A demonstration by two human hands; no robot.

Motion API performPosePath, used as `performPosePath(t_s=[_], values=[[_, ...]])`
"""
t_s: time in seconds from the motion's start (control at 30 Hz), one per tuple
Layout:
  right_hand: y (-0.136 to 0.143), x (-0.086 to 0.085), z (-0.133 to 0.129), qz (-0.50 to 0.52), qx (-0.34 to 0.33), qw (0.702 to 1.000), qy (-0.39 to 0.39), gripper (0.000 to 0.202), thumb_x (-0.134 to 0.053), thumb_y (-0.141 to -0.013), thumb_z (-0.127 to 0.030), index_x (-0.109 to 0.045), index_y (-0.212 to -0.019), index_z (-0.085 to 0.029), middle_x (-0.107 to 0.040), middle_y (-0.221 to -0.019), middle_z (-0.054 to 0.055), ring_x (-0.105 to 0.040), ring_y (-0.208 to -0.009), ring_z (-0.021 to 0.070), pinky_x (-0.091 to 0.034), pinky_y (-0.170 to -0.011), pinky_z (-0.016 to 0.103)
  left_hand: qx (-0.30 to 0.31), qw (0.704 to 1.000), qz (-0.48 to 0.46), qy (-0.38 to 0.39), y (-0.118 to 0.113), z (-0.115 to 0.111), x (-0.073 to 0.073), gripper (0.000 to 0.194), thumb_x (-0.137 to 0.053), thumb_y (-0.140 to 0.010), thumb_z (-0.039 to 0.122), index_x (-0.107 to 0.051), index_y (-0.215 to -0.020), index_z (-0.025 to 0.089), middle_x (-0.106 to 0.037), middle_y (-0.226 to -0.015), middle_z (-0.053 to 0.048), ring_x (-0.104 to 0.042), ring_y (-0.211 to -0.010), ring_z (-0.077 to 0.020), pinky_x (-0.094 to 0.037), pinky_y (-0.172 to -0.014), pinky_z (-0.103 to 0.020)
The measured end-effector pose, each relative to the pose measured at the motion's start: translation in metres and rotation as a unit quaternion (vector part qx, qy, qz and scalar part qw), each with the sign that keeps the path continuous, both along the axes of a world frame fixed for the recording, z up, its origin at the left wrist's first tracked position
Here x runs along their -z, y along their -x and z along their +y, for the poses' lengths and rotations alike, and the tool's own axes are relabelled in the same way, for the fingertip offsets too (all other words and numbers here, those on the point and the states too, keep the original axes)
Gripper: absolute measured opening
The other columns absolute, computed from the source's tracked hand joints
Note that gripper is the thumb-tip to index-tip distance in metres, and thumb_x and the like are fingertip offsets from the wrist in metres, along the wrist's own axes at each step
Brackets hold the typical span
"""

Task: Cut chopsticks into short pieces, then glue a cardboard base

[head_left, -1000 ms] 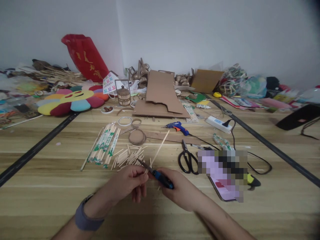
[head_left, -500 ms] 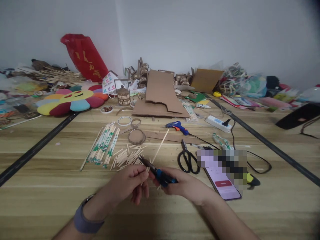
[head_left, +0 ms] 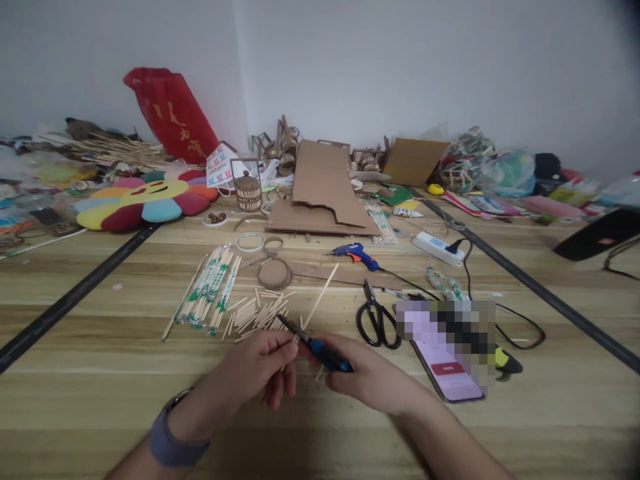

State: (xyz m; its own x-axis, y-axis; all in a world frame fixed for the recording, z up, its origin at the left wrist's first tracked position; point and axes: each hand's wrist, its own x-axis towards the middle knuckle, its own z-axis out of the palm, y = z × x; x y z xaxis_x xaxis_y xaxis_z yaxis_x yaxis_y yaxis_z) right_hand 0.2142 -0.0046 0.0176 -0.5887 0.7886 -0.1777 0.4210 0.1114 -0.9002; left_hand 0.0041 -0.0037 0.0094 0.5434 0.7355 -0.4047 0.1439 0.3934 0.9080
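Observation:
My left hand (head_left: pixel 273 363) is closed, thumb and finger pinching a thin wooden stick (head_left: pixel 323 292) that slants up and away to the right. My right hand (head_left: pixel 357 370) is wrapped round blue-and-black pliers (head_left: pixel 327 355), whose dark jaws cross the stick just beside my left thumb. Whether the jaws bite into the wood cannot be made out. Just beyond my hands lies a loose pile of short cut sticks (head_left: pixel 260 312). Wrapped bundles of longer sticks (head_left: pixel 213 287) lie to its left, and a round cardboard disc with a ridged rim (head_left: pixel 275 273) sits behind it.
Black-handled scissors (head_left: pixel 377 317) and a phone (head_left: pixel 450 373) lie right of my hands. A blue glue gun (head_left: pixel 353 253) trails its cord toward a power strip (head_left: pixel 437 248). Cardboard sheets (head_left: pixel 320 177), a small lidded barrel (head_left: pixel 249 192) and a flower cushion (head_left: pixel 150 200) stand farther back.
The pliers' handles have drawn closer together in my right hand. My left hand keeps its pinch on the stick, almost unmoved. The whole view has shifted very slightly.

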Motion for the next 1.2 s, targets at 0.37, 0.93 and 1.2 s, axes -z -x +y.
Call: performPosePath(t_s=[0.37, 0.93, 1.2], values=[[0.007, 0.010, -0.007, -0.018, 0.029, 0.996, -0.084, 0.036, -0.046, -0.061, -0.003, -0.059, -0.091, -0.019, -0.058, -0.083, -0.001, -0.051, -0.079, 0.0161, -0.038, -0.070, 0.024, 0.002, 1.000, 0.015, -0.015, 0.000, -0.001, 0.000, 0.050, -0.055, -0.076, 0.066, -0.056, -0.085, 0.017, -0.058, -0.053, 0.005, -0.045, -0.034, -0.0065, -0.028, -0.034, -0.018], [0.004, 0.006, -0.001, 0.028, 0.113, 0.981, -0.156, 0.011, -0.052, -0.083, -0.018, -0.055, -0.093, -0.020, -0.061, -0.088, 0.002, -0.057, -0.081, 0.0176, -0.045, -0.075, 0.029, -0.145, 0.982, 0.017, -0.120, 0.004, 0.004, -0.002, 0.042, -0.050, -0.085, 0.062, -0.052, -0.085, 0.020, -0.042, -0.051, 0.009, -0.031, -0.039, -0.0074, -0.023, -0.036, -0.018], [0.000, 0.025, 0.003, -0.012, 0.121, 0.913, -0.390, 0.032, -0.049, -0.076, -0.004, -0.051, -0.103, -0.021, -0.050, -0.136, 0.016, -0.047, -0.126, 0.0264, -0.039, -0.099, 0.040, -0.020, 0.925, 0.233, -0.299, -0.001, 0.001, 0.012, 0.025, -0.042, -0.092, 0.034, -0.058, -0.079, 0.021, -0.064, -0.078, -0.002, -0.057, -0.076, -0.0209, -0.040, -0.069, -0.028]])
